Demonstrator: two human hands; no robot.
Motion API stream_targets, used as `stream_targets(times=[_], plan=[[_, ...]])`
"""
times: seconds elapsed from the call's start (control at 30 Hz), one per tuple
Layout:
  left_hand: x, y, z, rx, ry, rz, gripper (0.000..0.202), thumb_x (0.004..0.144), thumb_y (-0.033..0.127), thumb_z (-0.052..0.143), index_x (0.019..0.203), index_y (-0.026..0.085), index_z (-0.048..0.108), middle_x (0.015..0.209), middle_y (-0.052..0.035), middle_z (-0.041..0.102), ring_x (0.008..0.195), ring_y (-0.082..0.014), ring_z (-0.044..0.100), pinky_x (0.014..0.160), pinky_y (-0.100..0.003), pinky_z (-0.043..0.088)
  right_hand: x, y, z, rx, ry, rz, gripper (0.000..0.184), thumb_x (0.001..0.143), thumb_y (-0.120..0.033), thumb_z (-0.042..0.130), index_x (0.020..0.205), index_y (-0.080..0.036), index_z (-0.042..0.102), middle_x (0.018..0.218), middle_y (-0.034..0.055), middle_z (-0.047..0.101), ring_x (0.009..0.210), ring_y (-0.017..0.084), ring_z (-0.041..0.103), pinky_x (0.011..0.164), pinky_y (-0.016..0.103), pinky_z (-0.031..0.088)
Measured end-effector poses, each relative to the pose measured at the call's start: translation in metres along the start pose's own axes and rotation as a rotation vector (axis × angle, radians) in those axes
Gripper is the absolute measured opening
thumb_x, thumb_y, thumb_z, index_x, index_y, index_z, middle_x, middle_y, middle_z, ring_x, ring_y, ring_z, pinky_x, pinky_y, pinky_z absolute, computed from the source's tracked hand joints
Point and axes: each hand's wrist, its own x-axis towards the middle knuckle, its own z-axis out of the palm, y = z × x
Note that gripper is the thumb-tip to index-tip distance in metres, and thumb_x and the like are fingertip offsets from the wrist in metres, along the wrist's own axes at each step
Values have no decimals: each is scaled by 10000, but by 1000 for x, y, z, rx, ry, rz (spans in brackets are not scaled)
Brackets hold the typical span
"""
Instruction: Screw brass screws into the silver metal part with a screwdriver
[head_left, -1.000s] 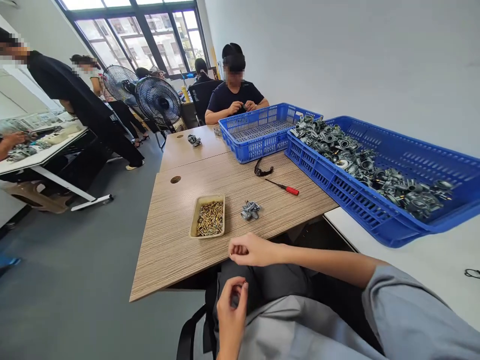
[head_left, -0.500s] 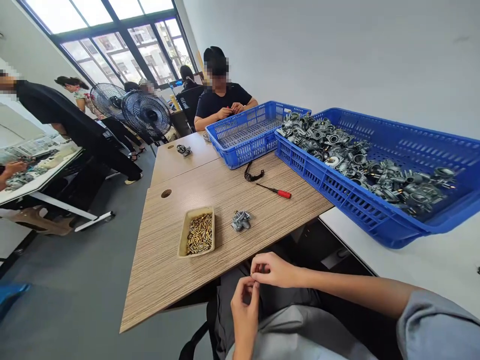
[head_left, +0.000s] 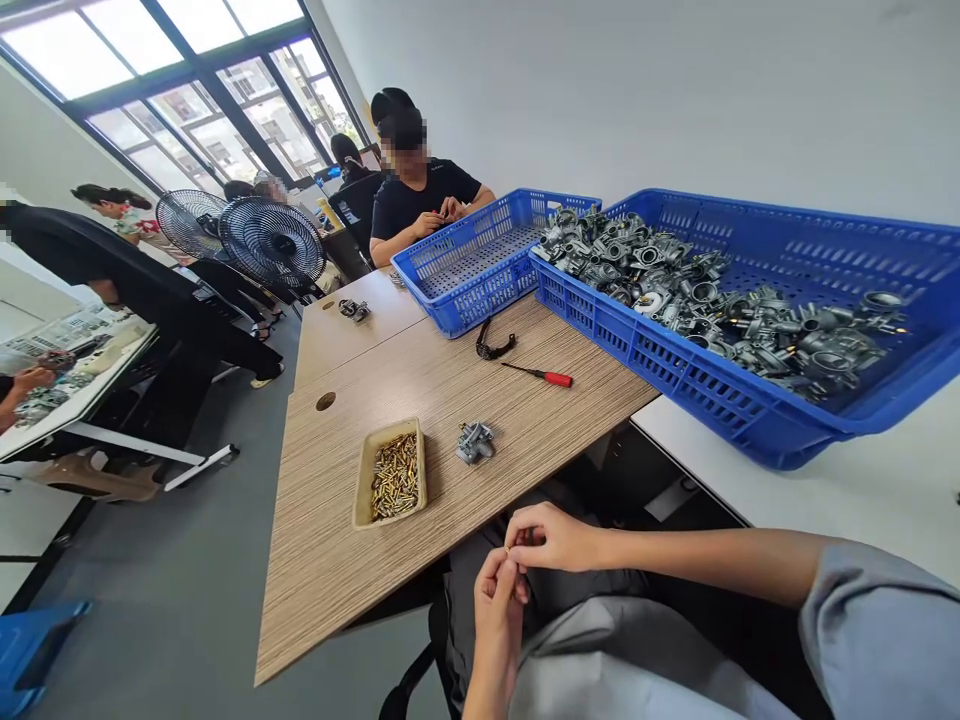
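Down over the lap, just off the table (head_left: 337,600) edge, the left hand (head_left: 499,600) and right hand (head_left: 551,538) are brought together fingertip to fingertip. Something tiny and brassy, maybe a screw (head_left: 507,549), is pinched between them; too small to tell its axis tbh. Both hands are equally close. The tray (head_left: 361,500) of brass bits and the carb part (head_left: 474,441) are left well forward, untouched.

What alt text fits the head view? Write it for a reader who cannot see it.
A person's left hand and right hand meet over their lap, pinching something tiny. On the wooden table ahead lie a tray of brass screws, a small metal part, a red-handled screwdriver and blue crates.
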Motion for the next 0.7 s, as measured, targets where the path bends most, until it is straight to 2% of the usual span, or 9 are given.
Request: stream_targets(times=[0.1, 0.2, 0.37, 0.57, 0.7], plan=[[-4, 1, 0, -45, -8, -16, 643, 625, 711, 1042, 769, 166, 731, 684, 33, 560, 570, -59, 427, 550, -189, 393, -1, -2, 0, -67, 2, -23, 142, 899, -314, 788, 957, -186, 803, 831, 8, 763, 750, 155, 713, 664, 247, 509], [-6, 2, -1, -31, -20, 5, 607, 672, 694, 1028, 813, 164, 768, 711, 16, 598, 589, -65, 458, 579, -195, 414, -4, -2, -1, -174, 48, -67, 137, 906, -287, 795, 1007, -197, 818, 853, 7, 748, 758, 151, 666, 676, 251, 504], [-5, -1, -6, -6, -25, 28, 568, 707, 668, 1023, 797, 160, 785, 755, -3, 646, 593, -58, 467, 577, -189, 404, -7, 3, -3, -255, 50, -152, 96, 949, -274, 778, 951, -197, 836, 884, 22, 726, 776, 154, 653, 708, 268, 498], [1, -3, -16, 25, -9, 25, 660, 632, 708, 1042, 971, 172, 859, 783, -14, 695, 584, -65, 492, 559, -198, 411, -9, 3, -5, -337, -17, -163, 136, 966, -269, 778, 1012, -204, 888, 941, 39, 743, 805, 158, 665, 717, 266, 503], [7, 5, -22, 169, -60, 65, 676, 704, 739, 992, 1030, 163, 851, 773, -37, 735, 606, -100, 556, 596, -224, 451, -7, -4, -12, -433, -52, -232, 185, 1002, -241, 721, 1041, -210, 899, 966, 52, 775, 799, 164, 682, 748, 284, 519]])
